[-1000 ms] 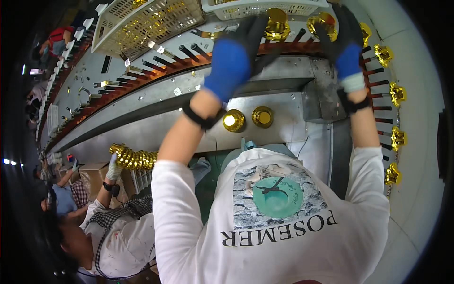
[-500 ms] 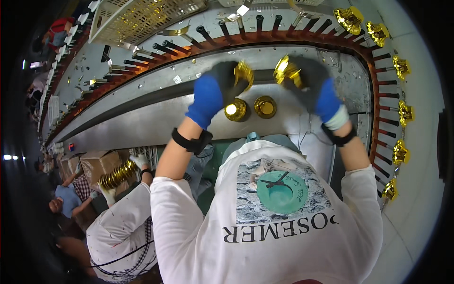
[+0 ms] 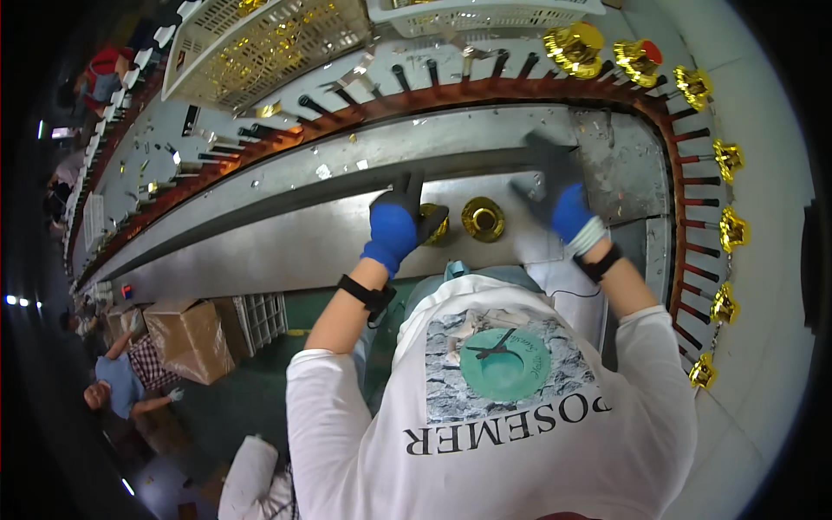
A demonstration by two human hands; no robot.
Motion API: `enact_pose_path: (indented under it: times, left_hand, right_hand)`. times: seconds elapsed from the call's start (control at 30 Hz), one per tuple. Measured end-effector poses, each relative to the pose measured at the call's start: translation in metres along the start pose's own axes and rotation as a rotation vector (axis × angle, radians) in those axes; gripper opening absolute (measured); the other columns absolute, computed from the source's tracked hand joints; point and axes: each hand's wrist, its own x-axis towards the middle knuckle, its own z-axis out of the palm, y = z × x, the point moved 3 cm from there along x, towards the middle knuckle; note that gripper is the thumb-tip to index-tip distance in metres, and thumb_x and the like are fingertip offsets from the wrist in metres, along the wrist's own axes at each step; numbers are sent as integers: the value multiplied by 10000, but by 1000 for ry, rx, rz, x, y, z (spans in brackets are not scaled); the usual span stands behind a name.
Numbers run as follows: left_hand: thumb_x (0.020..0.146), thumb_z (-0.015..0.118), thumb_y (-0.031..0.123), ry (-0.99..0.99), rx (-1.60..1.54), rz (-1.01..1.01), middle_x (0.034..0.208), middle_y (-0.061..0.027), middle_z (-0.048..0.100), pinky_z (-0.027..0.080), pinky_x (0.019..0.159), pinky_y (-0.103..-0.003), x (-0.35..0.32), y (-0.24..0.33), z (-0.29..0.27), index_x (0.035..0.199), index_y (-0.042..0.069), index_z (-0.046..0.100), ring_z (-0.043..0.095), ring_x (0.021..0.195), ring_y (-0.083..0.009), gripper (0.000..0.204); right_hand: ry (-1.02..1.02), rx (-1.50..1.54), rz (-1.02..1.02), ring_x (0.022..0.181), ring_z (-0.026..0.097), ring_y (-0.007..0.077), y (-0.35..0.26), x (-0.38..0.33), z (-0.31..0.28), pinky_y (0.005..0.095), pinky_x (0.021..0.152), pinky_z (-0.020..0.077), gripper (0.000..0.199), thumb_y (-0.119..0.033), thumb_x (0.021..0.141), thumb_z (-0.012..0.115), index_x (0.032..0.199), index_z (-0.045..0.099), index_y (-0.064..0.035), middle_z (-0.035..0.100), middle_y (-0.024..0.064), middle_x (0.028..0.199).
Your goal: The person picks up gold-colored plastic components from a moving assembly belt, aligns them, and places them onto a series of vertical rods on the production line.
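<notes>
Both hands (image 3: 394, 227) (image 3: 559, 201) dropped lower; gold caps (image 3: 482, 218) now on table (image 3: 260, 251).

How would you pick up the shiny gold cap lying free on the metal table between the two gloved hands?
Probably by its outer rim, coming from above. The gold cap lies flat on the metal table, round with a dark hollow in its middle, so fingertips could pinch opposite sides of the rim. It lies between the left hand and the right hand, close to both.
</notes>
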Motion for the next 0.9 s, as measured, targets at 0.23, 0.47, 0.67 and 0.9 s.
enact_pose_path:
  times: [0.23,0.47,0.67,0.9]
  left_hand:
    - [901,839,404,641,-179,688,1239,-212,715,606,738,-491,151,134,-162,1453,47,581,746,883,-403,707]
    - [946,704,516,228,81,441,1153,-282,732,569,872,-557,219,136,-156,1317,69,653,715,998,-469,583]
    - [894,829,404,537,-151,448,1076,-208,750,599,735,-478,88,73,-167,1232,89,751,748,858,-376,469]
    - [908,799,449,27,-139,8,1155,-234,747,600,860,-505,-45,-62,18,1384,64,669,743,984,-422,626]
  right_hand:
    - [487,-280,23,1221,679,395,155,162,-147,475,1052,539,711,-413,911,828,1460,589,-30,688,240,1370]
    - [172,-33,120,1181,711,413,109,157,-95,466,1014,572,671,-508,898,805,1367,673,-47,728,221,1307]
    - [237,194,213,1043,752,299,1,74,-119,404,902,605,571,-305,874,869,1344,687,-36,755,190,1163]
    - [-248,207,-101,1085,716,383,-46,-35,72,474,966,568,679,-371,846,839,1427,624,-93,725,196,1222]
